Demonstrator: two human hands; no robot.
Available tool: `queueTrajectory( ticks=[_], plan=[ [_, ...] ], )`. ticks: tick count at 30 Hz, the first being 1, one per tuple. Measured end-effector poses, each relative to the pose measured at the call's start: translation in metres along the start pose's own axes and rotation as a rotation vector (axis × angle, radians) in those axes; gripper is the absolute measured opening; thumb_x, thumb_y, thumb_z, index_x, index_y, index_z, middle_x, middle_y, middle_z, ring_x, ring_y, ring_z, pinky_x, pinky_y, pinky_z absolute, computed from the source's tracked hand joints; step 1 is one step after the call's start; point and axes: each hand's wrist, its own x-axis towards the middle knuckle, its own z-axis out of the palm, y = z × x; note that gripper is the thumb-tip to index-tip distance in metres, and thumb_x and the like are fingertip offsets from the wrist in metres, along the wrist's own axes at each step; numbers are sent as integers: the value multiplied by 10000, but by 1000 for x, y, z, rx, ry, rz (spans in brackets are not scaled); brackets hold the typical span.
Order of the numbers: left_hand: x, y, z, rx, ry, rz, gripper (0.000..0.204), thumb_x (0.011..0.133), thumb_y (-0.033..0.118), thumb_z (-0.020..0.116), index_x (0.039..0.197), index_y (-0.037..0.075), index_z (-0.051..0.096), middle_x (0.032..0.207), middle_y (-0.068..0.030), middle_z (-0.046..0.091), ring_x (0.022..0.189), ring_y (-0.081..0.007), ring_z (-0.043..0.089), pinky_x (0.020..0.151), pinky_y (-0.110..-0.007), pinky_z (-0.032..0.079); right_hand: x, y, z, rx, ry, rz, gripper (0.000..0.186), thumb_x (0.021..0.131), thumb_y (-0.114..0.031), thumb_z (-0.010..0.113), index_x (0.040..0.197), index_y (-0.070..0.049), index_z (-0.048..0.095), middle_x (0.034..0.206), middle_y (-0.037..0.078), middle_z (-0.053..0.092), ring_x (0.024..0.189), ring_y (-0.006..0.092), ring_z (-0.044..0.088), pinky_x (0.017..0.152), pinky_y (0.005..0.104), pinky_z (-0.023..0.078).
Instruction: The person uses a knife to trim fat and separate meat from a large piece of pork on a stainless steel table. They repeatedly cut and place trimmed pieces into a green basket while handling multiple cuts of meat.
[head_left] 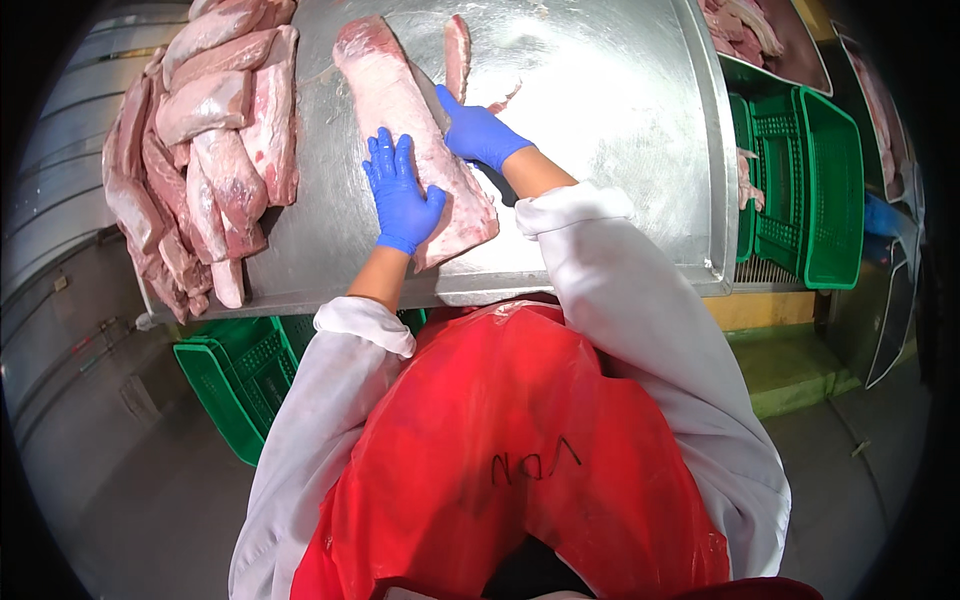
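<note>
A long pale slab of meat (375,75) with a fatty surface lies lengthwise on the steel table, its near end close to the front edge. My left hand (403,203), in a blue glove, rests on its left side with fingers spread. At its right edge, my gloved right hand (480,135) is closed round a knife (427,90). The grey blade points away along the meat's edge; most of the handle is hidden by the hand. Just beyond that hand lies a narrow strip of meat (457,55), with a small scrap (507,98) beside it.
Several meat pieces (210,105) are piled on the table's left side. The steel table (640,150) has a raised rim. Green crates stand at the right (833,190) and below the front edge at the left (225,385). More meat (740,30) fills a container at the far right.
</note>
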Motion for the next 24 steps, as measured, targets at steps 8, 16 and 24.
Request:
queueTrajectory(
  ticks=[8,16,24],
  plan=[
    [-9,-8,-7,-71,-16,-24,910,676,286,678,1484,40,339,1599,-305,137,1476,-516,105,1169,-646,94,-105,-3,15,82,-127,20,817,876,-108,480,1588,-131,80,867,307,666,762,419,679,742,487,524],
    [7,-21,-2,27,14,-38,887,729,338,660,1490,13,341,1596,-315,130,1485,-493,105,1191,-603,96,-110,-33,20,-40,-96,78,826,844,-60,477,1578,-105,100,851,315,663,764,443,673,719,501,528],
    [10,-19,-15,174,-56,-16,848,825,419,575,1526,22,312,1606,-303,123,1505,-440,96,1217,-533,92,-278,-46,108,266,-109,78,861,898,-101,536,1592,-167,31,876,362,616,785,495,630,777,486,498]
  ],
)
